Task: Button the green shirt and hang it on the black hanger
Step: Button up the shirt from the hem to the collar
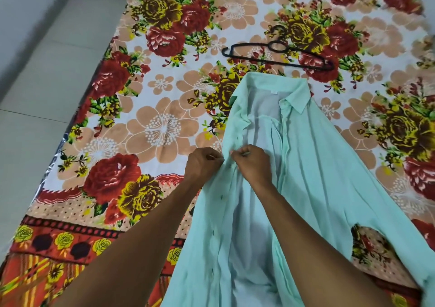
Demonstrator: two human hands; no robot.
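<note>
A pale green shirt [324, 165] lies spread on a flowered bed sheet, collar away from me, its front open and its inside showing. My left hand [202, 163] and my right hand [253, 163] both pinch the shirt's left front edge, side by side, about a third of the way down from the collar. Dark marks run along that edge below my hands. A black hanger [277, 54] lies flat on the sheet just beyond the collar, hook pointing away from me.
The flowered sheet [153, 109] covers the whole bed. Its left edge drops to a pale tiled floor [42, 71]. One shirt sleeve trails off toward the lower right.
</note>
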